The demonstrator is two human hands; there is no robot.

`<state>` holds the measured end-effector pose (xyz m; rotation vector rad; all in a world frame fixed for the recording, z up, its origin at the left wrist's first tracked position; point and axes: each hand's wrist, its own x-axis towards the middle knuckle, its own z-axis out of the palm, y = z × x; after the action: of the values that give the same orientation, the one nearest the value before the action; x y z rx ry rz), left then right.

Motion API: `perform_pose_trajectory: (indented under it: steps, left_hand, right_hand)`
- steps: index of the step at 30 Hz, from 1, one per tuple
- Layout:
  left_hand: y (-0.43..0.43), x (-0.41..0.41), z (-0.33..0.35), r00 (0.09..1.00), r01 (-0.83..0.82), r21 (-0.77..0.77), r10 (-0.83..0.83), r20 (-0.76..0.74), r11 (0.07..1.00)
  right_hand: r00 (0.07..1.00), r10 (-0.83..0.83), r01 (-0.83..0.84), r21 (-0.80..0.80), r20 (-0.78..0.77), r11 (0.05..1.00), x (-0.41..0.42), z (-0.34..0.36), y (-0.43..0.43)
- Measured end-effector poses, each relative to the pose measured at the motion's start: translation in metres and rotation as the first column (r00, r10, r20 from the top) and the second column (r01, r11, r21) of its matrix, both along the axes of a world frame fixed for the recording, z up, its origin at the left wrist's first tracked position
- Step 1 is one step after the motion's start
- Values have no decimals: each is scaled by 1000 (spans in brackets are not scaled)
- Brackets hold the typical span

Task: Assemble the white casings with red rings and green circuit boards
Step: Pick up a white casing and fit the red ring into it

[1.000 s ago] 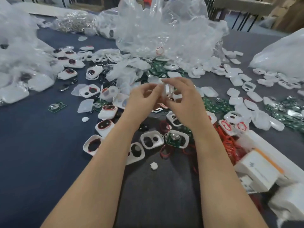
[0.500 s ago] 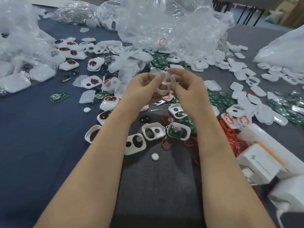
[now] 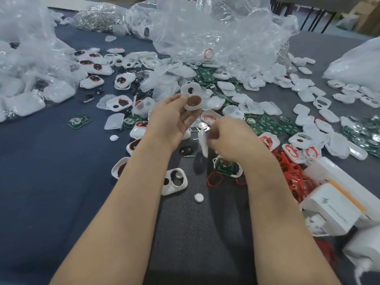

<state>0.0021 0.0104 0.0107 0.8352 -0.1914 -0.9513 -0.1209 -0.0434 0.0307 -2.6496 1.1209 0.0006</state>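
A white casing (image 3: 191, 97) was held above the central pile.
Glossy and two-holed, it was pinched by the left hand (image 3: 174, 118); a flat white piece (image 3: 203, 145) was gripped by the right hand (image 3: 228, 138); the near-right box (image 3: 333, 204) lettering was unreadable.

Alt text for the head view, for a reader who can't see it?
The left hand holds up a white casing; the right hand grips a blurred white piece lower down. The table is strewn with casings, red rings, green boards and plastic bags.

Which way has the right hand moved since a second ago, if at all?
Yes: the right hand dropped nearer, away from the left hand, almost onto the casing holding a green board.
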Motion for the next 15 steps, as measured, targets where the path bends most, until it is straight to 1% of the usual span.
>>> perform_pose_trajectory:
  steps: [1, 2, 3, 4, 5, 6, 7, 9, 11, 13, 15]
  left_hand:
    - [0, 0, 0, 1000, 1, 4, -1, 2, 1000]
    - [0, 1, -1, 1000, 3, 15, -3, 6, 1000]
    - [0, 0, -1, 1000, 0, 31, -1, 23, 1000]
    - [-1, 0, -2, 998, -3, 52, 0, 59, 999]
    - [-2, -2, -2, 994, -8, 78, -1, 110, 997]
    - [-2, -4, -2, 986, -12, 100, -5, 166, 995]
    - [-3, -7, -1, 977, -11, 115, -14, 212, 993]
    - [-3, -12, -1, 965, 13, 121, -44, 260, 993]
    - [-3, -14, -1, 964, 42, 120, -72, 257, 992]
    - [-4, -15, 0, 965, 59, 118, -87, 248, 991]
    - [-4, -16, 0, 964, 81, 114, -107, 245, 990]
  right_hand:
    - [991, -50, 47, 27, 122, 999, -2, 0, -3]
    - [956, -103, 86, 73, 274, 994, -3, 1, -5]
    - [885, -156, 102, 143, 438, 984, -5, 2, -6]
    - [789, -211, 93, 228, 576, 969, -6, 4, -8]
    - [699, -261, 68, 301, 666, 951, -6, 5, -8]
    - [637, -281, 38, 335, 718, 941, -6, 5, -8]
    - [608, -270, 20, 326, 746, 945, -5, 4, -8]
    - [602, -202, 17, 241, 773, 970, -1, 1, -9]
    - [578, -156, 29, 170, 801, 985, 1, -3, -9]
    - [546, -138, 34, 143, 827, 989, 3, -5, -11]
    - [546, -123, 26, 130, 829, 991, 4, -7, -13]
